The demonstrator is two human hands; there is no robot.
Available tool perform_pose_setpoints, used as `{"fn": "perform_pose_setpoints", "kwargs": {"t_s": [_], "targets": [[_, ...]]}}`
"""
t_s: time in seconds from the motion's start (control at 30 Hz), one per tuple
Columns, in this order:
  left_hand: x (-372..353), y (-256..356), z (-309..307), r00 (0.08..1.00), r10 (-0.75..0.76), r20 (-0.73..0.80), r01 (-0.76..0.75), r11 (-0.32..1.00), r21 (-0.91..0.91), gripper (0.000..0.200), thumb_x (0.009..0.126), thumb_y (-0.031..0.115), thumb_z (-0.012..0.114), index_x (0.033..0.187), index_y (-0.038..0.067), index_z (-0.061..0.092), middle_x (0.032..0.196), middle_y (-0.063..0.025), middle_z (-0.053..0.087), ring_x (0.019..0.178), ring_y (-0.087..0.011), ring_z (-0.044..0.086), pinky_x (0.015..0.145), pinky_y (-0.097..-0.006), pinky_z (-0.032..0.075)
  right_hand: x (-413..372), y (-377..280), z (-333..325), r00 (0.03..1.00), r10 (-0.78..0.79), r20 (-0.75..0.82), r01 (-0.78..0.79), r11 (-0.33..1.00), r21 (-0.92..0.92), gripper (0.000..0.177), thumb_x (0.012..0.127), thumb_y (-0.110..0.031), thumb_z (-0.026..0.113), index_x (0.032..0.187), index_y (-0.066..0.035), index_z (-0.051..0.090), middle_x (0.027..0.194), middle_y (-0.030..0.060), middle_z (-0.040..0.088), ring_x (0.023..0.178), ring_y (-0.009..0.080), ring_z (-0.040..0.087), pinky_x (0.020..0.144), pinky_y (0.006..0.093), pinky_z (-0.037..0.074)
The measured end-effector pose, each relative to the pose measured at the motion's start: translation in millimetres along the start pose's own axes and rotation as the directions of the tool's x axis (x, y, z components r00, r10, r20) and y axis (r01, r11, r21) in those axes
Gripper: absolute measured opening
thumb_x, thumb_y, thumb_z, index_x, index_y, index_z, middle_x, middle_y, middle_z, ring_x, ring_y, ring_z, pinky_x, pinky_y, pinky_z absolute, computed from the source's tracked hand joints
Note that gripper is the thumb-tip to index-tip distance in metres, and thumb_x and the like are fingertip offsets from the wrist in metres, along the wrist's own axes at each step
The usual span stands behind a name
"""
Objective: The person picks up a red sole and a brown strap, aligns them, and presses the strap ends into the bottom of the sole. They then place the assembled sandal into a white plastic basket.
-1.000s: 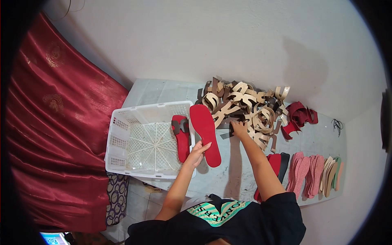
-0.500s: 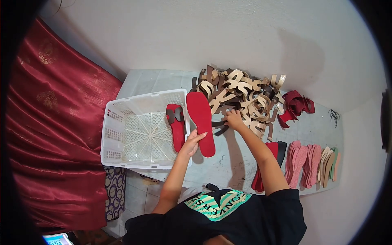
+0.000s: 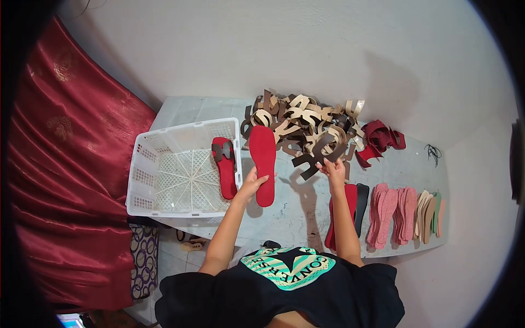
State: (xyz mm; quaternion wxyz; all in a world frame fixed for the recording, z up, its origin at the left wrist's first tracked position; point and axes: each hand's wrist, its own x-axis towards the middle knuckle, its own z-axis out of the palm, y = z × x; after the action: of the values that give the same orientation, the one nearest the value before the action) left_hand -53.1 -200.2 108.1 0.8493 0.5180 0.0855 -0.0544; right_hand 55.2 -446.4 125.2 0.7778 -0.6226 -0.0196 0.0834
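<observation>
My left hand (image 3: 251,185) grips a red shoe sole (image 3: 263,158) by its lower part, upright just right of the basket. In my right hand (image 3: 333,171) is a dark brown sandal strap (image 3: 308,162), pinched between the fingers in front of a pile of brown and beige sandal straps (image 3: 295,117). A red sandal (image 3: 223,167) with a dark strap across it rests inside the white plastic basket (image 3: 186,215), along its right side.
Dark red straps (image 3: 381,139) lie right of the pile. Along the table's (image 3: 290,216) right front stand red soles (image 3: 350,202), a dark sole (image 3: 361,205), pink soles (image 3: 381,213), and beige and green ones (image 3: 429,213). A red curtain (image 3: 82,180) hangs at left.
My right hand has lifted a dark brown strap from the near edge of the pile. My left hand still holds the red sole, now turned more upright. The whole view has shifted slightly.
</observation>
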Motion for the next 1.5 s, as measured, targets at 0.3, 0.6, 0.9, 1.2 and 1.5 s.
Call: {"fn": "perform_pose_setpoints", "kwargs": {"t_s": [0.3, 0.6, 0.9, 1.2, 1.5], "targets": [[1, -57, 16, 0.994, 0.096, -0.060, -0.091, 0.993, 0.080, 0.038, 0.084, 0.003, 0.047, 0.119, 0.005, 0.035, 0.107, -0.0101, 0.055, 0.089, -0.0187, 0.057, 0.079, -0.0299, 0.046, -71, -82, 29, 0.976, -0.048, 0.212, -0.071, 0.849, 0.523, 0.029, 0.081, -0.012, 0.052, 0.108, -0.005, 0.046, 0.088, 0.0067, 0.060, 0.073, 0.0156, 0.061, 0.065, 0.0260, 0.049], [-48, -20, 85, 0.999, 0.029, 0.045, -0.028, 0.999, -0.023, 0.044, 0.084, 0.005, 0.049, 0.124, 0.002, 0.032, 0.115, -0.0083, 0.048, 0.100, -0.0148, 0.051, 0.086, -0.0280, 0.042, -76, -19, 62, 0.999, -0.049, 0.015, 0.041, 0.938, 0.345, 0.015, 0.081, -0.009, 0.059, 0.095, -0.009, 0.053, 0.082, -0.0034, 0.057, 0.057, 0.0013, 0.044, 0.050, 0.0178, 0.033], [-74, -32, 81, 1.000, -0.011, -0.018, 0.011, 1.000, 0.021, 0.038, 0.087, 0.017, 0.050, 0.120, 0.000, 0.039, 0.113, -0.0079, 0.049, 0.102, -0.0122, 0.048, 0.088, -0.0270, 0.039, -119, 7, 63, 0.972, 0.234, -0.018, -0.181, 0.796, 0.577, 0.020, 0.077, -0.016, 0.065, 0.094, -0.011, 0.056, 0.091, -0.0038, 0.059, 0.084, 0.0066, 0.052, 0.066, 0.0228, 0.038], [-87, -51, 90, 0.978, 0.129, -0.165, -0.129, 0.992, 0.009, 0.034, 0.090, 0.036, 0.042, 0.100, 0.004, 0.050, 0.086, -0.0014, 0.058, 0.072, -0.0033, 0.054, 0.060, -0.0171, 0.043, -142, -1, 55, 0.909, 0.402, 0.108, -0.382, 0.704, 0.599, 0.016, 0.078, -0.015, 0.063, 0.090, -0.011, 0.054, 0.087, -0.0017, 0.059, 0.083, 0.0069, 0.052, 0.077, 0.0277, 0.042], [-102, -37, 100, 0.981, 0.018, -0.192, -0.038, 0.994, -0.101, 0.034, 0.090, 0.041, 0.038, 0.096, 0.009, 0.049, 0.079, 0.0034, 0.055, 0.062, 0.0007, 0.048, 0.049, -0.0147, 0.035, -147, -2, 55, 0.949, 0.313, 0.031, -0.302, 0.879, 0.370, 0.014, 0.076, -0.012, 0.065, 0.089, -0.010, 0.059, 0.089, -0.0013, 0.061, 0.082, 0.0060, 0.053, 0.072, 0.0210, 0.036]]}}
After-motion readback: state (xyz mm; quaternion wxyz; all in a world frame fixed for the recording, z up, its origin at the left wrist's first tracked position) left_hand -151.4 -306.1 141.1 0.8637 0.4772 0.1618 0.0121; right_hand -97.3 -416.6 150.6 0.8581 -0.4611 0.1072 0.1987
